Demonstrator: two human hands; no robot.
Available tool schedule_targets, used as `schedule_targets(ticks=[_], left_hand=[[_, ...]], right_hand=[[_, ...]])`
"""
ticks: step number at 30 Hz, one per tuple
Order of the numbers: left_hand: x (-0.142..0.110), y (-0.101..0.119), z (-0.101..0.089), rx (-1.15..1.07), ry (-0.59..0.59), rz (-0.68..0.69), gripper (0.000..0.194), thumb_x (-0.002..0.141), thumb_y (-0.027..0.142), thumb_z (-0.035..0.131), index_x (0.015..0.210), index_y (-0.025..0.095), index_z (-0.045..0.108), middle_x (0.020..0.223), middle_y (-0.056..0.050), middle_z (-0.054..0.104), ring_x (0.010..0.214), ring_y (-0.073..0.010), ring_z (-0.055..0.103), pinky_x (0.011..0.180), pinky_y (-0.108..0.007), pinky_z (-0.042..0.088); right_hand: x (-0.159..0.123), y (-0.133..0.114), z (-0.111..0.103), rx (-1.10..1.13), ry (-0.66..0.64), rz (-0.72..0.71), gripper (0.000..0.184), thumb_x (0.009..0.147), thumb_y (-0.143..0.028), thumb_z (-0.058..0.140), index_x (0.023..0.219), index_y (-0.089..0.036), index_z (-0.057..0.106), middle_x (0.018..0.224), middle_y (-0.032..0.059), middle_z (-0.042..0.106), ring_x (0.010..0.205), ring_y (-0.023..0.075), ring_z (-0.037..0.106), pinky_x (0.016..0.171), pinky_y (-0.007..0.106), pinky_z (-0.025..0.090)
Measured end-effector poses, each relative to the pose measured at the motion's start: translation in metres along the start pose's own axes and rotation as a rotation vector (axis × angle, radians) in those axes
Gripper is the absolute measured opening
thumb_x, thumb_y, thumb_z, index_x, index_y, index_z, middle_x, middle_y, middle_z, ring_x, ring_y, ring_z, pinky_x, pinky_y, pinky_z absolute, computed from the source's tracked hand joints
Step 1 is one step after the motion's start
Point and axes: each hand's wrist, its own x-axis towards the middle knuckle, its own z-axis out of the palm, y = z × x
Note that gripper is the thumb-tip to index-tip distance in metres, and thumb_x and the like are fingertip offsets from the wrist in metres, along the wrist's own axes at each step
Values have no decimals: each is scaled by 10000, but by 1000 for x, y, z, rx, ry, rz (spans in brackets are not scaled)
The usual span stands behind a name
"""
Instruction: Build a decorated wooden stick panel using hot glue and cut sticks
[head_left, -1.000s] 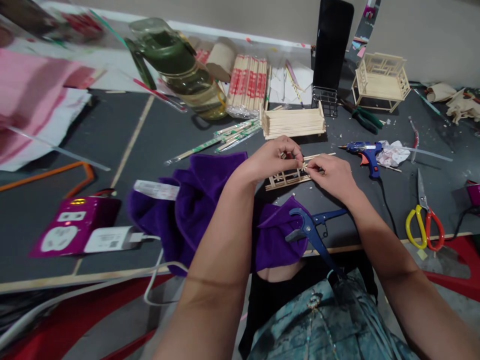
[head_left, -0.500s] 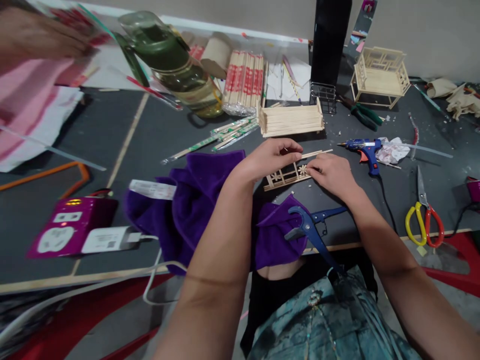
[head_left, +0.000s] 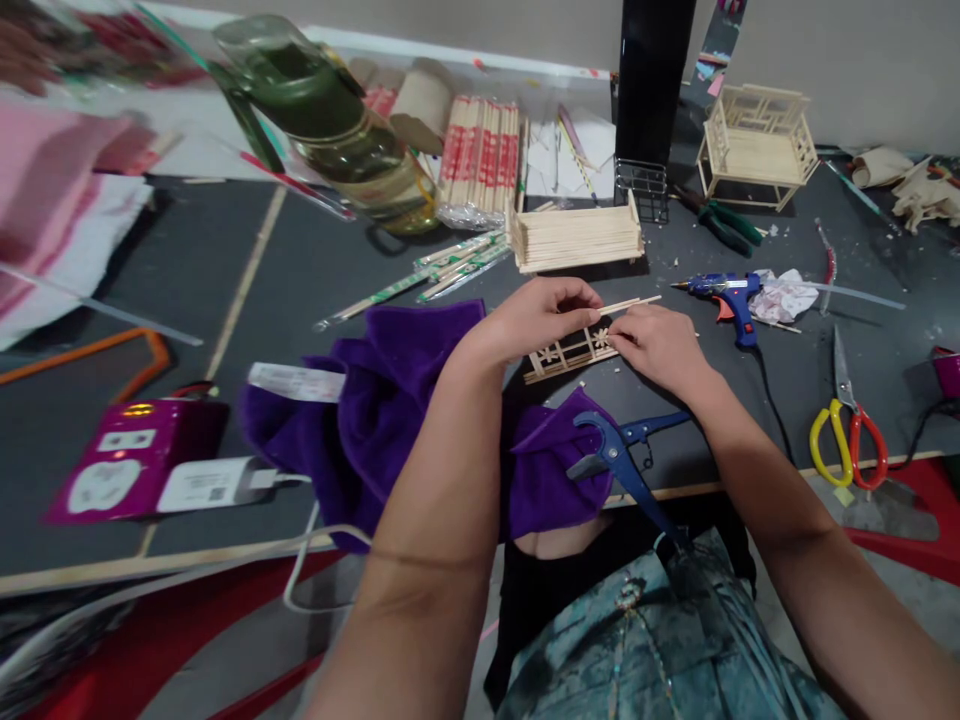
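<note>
A small wooden stick frame (head_left: pixel 576 357) with flower-shaped pieces in it lies on the dark table. Over its far side my left hand (head_left: pixel 546 312) is bent, thumb and fingers closed at the upper sticks. My right hand (head_left: pixel 651 340) pinches the frame's right end, beside a flower piece, and covers part of it. Just behind stands a stick-built bench (head_left: pixel 577 238). To the right of my hands lies a blue glue gun (head_left: pixel 727 295). Nearer my body, a blue cutter (head_left: pixel 619 455) rests partly on a purple cloth (head_left: pixel 420 400).
Scissors (head_left: pixel 846 420) lie at the right, pliers (head_left: pixel 724 225) behind the glue gun. A stick-built chair (head_left: pixel 757 155), packs of chopsticks (head_left: pixel 480 160) and a green bottle (head_left: pixel 337 130) stand at the back. A magenta power adapter (head_left: pixel 139 455) with a white charger sits left. Another person's hand (head_left: pixel 22 55) shows blurred, far left.
My hands stay on the stick frame with hardly any movement. The view has shifted slightly, and the other person's hand has drawn back toward the left edge.
</note>
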Motion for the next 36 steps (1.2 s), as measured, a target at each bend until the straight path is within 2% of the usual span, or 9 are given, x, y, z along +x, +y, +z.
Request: schedule_targets(ticks=[15,24,36], left_hand=[[0,2,-1,19,-4,6,271,879,389,658,990,154,734,884,-46,738,798,-171,639,774,-297,510],[-1,1,-2,27,-5,-14,296,875,405,652,989,149,745,891,-55,745,810,-180,647,783,-299,504],[-1,2,-2,50,-12,-11,307,881,428,656,979,153,749,887,-53,757,808,-180,657,776,-294,511]], right_hand=[[0,1,2,31,19,-10,256,1078,-298,595,1081,-198,831,1109,90,813,1061,233,711,791,332,411],[2,5,6,73,47,-38,240,1066,-307,617,987,-221,827,1064,70,815,1035,221,695,767,323,394],[1,3,5,41,33,-34,253,1072,-320,610,1013,-216,833,1070,77,816,1033,222,698,777,328,394]])
